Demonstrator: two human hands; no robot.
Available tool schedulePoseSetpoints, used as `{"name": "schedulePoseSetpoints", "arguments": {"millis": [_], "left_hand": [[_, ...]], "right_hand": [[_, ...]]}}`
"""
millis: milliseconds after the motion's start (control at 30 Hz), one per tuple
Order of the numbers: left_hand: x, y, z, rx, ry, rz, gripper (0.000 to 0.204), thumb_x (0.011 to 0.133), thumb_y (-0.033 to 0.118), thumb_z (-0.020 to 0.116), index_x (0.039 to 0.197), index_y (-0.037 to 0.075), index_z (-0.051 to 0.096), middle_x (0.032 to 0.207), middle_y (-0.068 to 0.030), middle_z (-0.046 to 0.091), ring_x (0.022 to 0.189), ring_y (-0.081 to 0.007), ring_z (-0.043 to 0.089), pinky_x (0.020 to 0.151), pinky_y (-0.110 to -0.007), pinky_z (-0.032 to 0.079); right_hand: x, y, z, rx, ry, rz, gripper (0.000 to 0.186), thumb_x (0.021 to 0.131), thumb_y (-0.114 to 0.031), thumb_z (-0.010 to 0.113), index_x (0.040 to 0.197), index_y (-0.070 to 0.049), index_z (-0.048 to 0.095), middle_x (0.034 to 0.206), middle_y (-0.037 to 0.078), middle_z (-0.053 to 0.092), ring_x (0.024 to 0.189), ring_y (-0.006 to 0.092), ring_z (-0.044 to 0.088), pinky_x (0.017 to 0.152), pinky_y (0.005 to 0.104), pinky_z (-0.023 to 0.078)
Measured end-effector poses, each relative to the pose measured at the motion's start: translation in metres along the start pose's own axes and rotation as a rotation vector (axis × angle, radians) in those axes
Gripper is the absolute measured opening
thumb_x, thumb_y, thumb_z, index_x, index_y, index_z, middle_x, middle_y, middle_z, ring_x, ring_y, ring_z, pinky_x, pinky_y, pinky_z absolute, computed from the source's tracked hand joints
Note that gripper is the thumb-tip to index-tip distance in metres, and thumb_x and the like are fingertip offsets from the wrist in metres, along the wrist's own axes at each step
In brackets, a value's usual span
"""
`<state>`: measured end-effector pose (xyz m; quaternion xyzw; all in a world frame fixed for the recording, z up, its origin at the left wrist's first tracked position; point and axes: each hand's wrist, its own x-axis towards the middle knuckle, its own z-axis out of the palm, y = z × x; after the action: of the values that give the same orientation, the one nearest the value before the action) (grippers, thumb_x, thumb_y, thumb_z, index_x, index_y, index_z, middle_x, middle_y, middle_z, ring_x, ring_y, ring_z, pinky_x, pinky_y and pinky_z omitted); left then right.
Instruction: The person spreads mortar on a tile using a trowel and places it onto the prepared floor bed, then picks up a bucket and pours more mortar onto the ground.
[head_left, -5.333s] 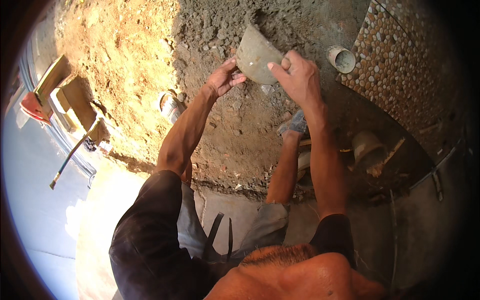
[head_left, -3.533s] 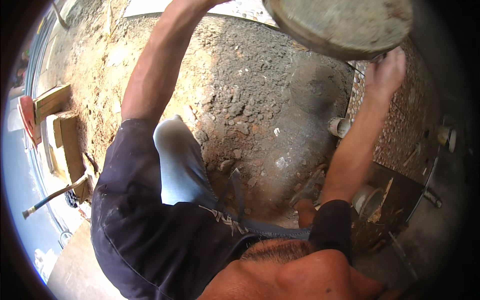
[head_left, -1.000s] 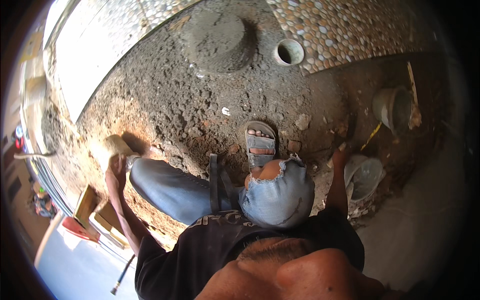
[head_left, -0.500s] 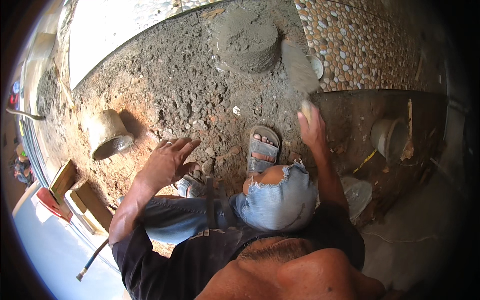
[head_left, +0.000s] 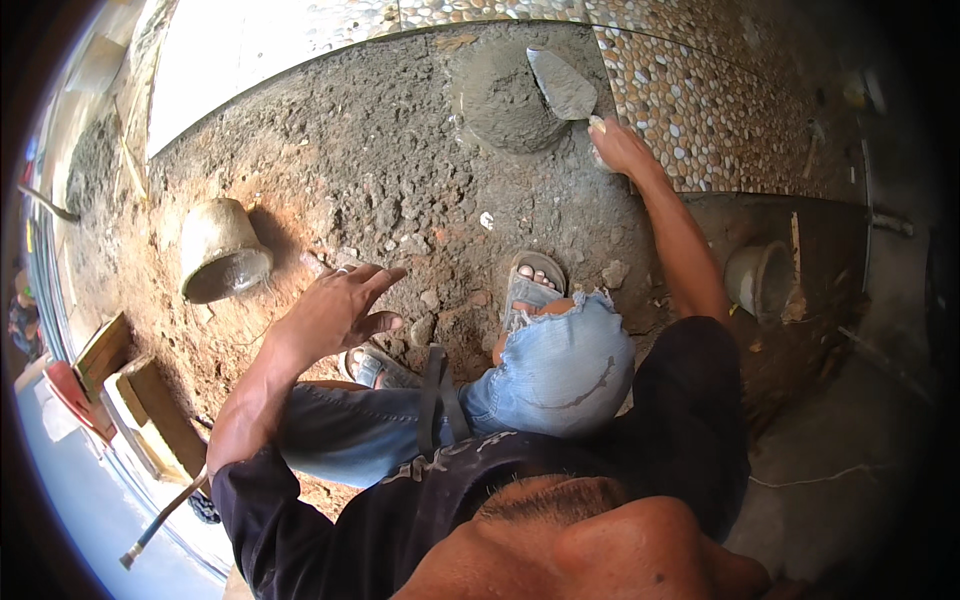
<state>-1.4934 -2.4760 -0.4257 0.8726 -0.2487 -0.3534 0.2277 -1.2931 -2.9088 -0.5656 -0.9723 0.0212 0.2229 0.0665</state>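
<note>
A: The fingers (head_left: 612, 138) of the right hand (head_left: 620, 148) are wrapped round the pale handle of a grey pointed steel trowel (head_left: 562, 85).

B: And its blade?

A: It lies against the round grey mound of wet mortar (head_left: 500, 95), beside the pebble-mosaic floor (head_left: 700, 110).

B: The left hand (head_left: 335, 312)?

A: Spread open, holding nothing, hovering over the rough reddish-brown rubble bed (head_left: 380, 190). A dusty grey bucket (head_left: 220, 252) lies tipped on its side nearby.
</note>
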Motion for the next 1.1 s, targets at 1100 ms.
{"name": "schedulePoseSetpoints", "arguments": {"millis": [1100], "left_hand": [[-0.019, -0.006, -0.021, -0.129, -0.001, 0.060, 0.069, 0.088, 0.060, 0.048, 0.140, 0.015, 0.041, 0.117, -0.0205, 0.059, 0.095, -0.0406, 0.063, 0.088, -0.050, 0.049]], "right_hand": [[0.089, 0.028, -0.069, -0.223, -0.065, -0.226, 0.051, 0.096, -0.038, 0.037, 0.115, 0.005, 0.058, 0.105, 0.031, 0.062, 0.097, 0.0437, 0.061, 0.086, 0.0491, 0.046]]}}
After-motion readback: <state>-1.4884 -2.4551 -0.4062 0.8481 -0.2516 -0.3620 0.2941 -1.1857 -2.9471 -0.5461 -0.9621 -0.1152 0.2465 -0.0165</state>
